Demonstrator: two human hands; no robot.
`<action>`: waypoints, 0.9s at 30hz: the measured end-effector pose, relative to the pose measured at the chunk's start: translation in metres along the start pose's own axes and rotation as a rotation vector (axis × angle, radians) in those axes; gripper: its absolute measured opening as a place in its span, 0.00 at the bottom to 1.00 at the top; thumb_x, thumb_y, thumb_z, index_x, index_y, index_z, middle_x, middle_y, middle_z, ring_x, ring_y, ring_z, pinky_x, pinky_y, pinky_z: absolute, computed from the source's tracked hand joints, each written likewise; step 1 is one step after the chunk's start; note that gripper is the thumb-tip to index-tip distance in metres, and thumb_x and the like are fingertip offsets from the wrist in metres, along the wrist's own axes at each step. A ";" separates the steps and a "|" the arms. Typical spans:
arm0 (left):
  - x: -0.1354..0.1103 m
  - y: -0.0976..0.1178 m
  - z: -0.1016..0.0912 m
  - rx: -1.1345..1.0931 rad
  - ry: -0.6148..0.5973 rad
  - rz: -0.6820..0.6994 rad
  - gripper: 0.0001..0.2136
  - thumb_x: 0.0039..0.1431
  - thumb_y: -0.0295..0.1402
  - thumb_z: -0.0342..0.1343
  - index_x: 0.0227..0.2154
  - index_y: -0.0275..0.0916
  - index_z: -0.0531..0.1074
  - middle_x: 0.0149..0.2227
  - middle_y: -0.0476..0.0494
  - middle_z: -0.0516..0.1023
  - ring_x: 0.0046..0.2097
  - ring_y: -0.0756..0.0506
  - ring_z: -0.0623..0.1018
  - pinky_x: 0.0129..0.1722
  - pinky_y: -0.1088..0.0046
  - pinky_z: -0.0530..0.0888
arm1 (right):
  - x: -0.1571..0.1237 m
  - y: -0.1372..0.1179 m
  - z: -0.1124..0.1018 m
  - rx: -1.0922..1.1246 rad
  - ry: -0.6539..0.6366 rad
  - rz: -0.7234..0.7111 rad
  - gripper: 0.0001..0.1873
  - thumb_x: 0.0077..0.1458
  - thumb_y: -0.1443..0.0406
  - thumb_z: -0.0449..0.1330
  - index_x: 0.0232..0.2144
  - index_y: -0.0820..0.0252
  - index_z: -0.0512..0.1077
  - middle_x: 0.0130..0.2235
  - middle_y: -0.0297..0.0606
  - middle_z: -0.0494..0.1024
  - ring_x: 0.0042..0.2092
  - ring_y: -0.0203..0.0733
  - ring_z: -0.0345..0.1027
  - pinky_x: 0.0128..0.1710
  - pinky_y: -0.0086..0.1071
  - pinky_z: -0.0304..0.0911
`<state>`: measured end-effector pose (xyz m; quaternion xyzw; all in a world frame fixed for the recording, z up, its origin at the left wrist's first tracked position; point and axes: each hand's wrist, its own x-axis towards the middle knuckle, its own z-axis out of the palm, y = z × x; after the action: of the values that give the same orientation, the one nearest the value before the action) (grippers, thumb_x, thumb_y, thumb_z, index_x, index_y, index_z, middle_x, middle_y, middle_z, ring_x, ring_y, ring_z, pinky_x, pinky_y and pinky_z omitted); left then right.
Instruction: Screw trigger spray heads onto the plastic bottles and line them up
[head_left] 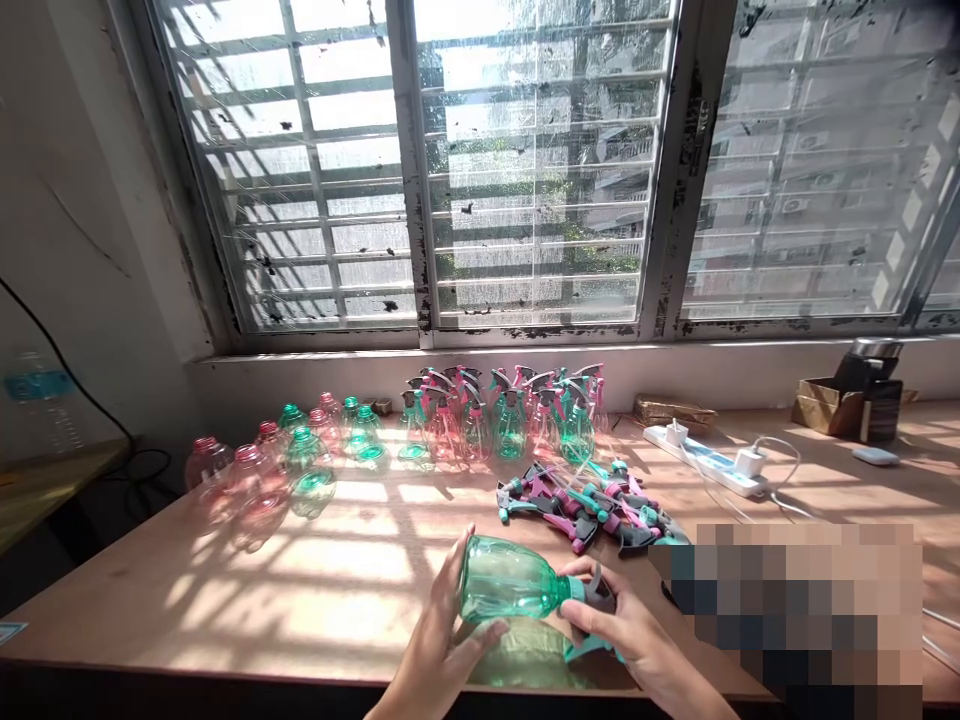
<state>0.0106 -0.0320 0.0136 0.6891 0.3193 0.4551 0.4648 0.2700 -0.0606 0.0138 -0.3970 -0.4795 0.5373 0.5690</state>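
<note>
The green bottle [510, 580] is held up just over the front of the worktop [330, 610], near its front edge, with green-tinted light falling on the wood beneath it. It lies on its side: the long axis runs left to right, roughly along the front edge, with the base to the left and the neck to the right, dipping slightly in the view. A teal-and-grey spray head [592, 592] sits at the neck end.

Both hands are occupied. The left hand [448, 615] cups the base, its thumb below; the right hand [619, 610] grasps the spray head, thumb against the teal collar.

Open room lies mainly to the left, where a wide bare stretch runs from the left hand to the slanting left edge. Beyond the right hand the room is tight: a heap of loose spray heads [585, 500] lies just past it, and a pixelated patch hides the worktop on the right.

Farther back, upright bottles fitted with spray heads [510, 430] crowd towards the window wall. Headless pink and green bottles [255, 478] stand to their left, reaching near the left edge; a power strip [709, 463] lies back right.
</note>
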 end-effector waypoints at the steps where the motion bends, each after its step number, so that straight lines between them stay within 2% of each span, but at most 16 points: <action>1: 0.001 0.003 0.000 -0.023 0.001 -0.011 0.38 0.63 0.41 0.64 0.71 0.57 0.50 0.75 0.42 0.51 0.72 0.29 0.56 0.63 0.57 0.72 | 0.000 0.000 0.000 -0.007 0.000 0.000 0.22 0.49 0.54 0.74 0.41 0.56 0.74 0.26 0.25 0.77 0.26 0.37 0.71 0.32 0.32 0.64; 6: 0.003 0.006 -0.004 -0.141 -0.029 -0.022 0.37 0.64 0.43 0.62 0.71 0.59 0.50 0.75 0.45 0.52 0.71 0.31 0.59 0.65 0.59 0.68 | -0.001 -0.001 -0.001 -0.007 0.001 0.018 0.23 0.50 0.53 0.73 0.42 0.57 0.73 0.25 0.29 0.80 0.27 0.40 0.72 0.33 0.35 0.65; 9: 0.002 0.005 -0.005 -0.227 -0.044 -0.077 0.44 0.60 0.43 0.67 0.71 0.60 0.45 0.74 0.43 0.53 0.71 0.31 0.60 0.65 0.58 0.69 | 0.000 0.002 -0.001 -0.015 -0.009 0.013 0.23 0.50 0.53 0.74 0.42 0.57 0.74 0.24 0.27 0.78 0.27 0.39 0.71 0.32 0.34 0.66; 11: 0.001 0.005 -0.005 -0.237 -0.044 -0.105 0.48 0.55 0.44 0.70 0.72 0.57 0.46 0.73 0.41 0.56 0.71 0.30 0.60 0.66 0.56 0.68 | 0.001 0.004 -0.001 -0.017 -0.020 0.010 0.24 0.47 0.52 0.75 0.41 0.57 0.75 0.24 0.26 0.75 0.27 0.39 0.70 0.30 0.34 0.67; 14: 0.001 0.011 -0.005 -0.204 -0.037 -0.117 0.46 0.55 0.47 0.69 0.71 0.55 0.50 0.73 0.40 0.57 0.72 0.29 0.58 0.67 0.54 0.65 | 0.003 0.004 -0.001 -0.039 -0.023 0.013 0.25 0.45 0.51 0.75 0.40 0.58 0.76 0.22 0.26 0.74 0.26 0.40 0.69 0.29 0.34 0.67; 18: 0.002 0.017 -0.007 -0.228 -0.092 -0.116 0.47 0.57 0.42 0.69 0.72 0.56 0.44 0.72 0.39 0.57 0.71 0.29 0.59 0.66 0.52 0.66 | 0.002 0.003 -0.002 -0.035 -0.003 0.018 0.24 0.49 0.51 0.73 0.42 0.57 0.74 0.22 0.27 0.77 0.27 0.40 0.71 0.32 0.34 0.65; 22: 0.003 0.012 -0.009 -0.279 -0.123 -0.096 0.44 0.61 0.40 0.66 0.72 0.57 0.44 0.73 0.40 0.57 0.71 0.32 0.59 0.65 0.55 0.67 | 0.003 0.006 -0.001 -0.011 0.008 0.011 0.26 0.47 0.50 0.74 0.42 0.56 0.73 0.23 0.27 0.76 0.26 0.41 0.71 0.31 0.34 0.64; 25: 0.005 0.009 -0.009 -0.287 -0.077 -0.092 0.42 0.61 0.38 0.67 0.71 0.59 0.48 0.74 0.42 0.54 0.72 0.34 0.58 0.65 0.60 0.68 | 0.004 0.008 -0.002 -0.032 -0.009 0.010 0.27 0.46 0.49 0.74 0.41 0.56 0.74 0.21 0.28 0.77 0.25 0.41 0.71 0.30 0.34 0.65; 27: 0.006 0.009 -0.008 -0.278 -0.064 -0.090 0.41 0.60 0.38 0.68 0.70 0.57 0.51 0.73 0.41 0.56 0.71 0.34 0.60 0.64 0.61 0.69 | 0.004 0.008 -0.002 -0.044 -0.014 0.014 0.26 0.46 0.48 0.74 0.41 0.56 0.74 0.21 0.28 0.77 0.25 0.41 0.70 0.29 0.34 0.66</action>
<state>0.0055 -0.0277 0.0251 0.6172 0.2688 0.4512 0.5859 0.2701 -0.0559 0.0056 -0.4088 -0.4924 0.5334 0.5531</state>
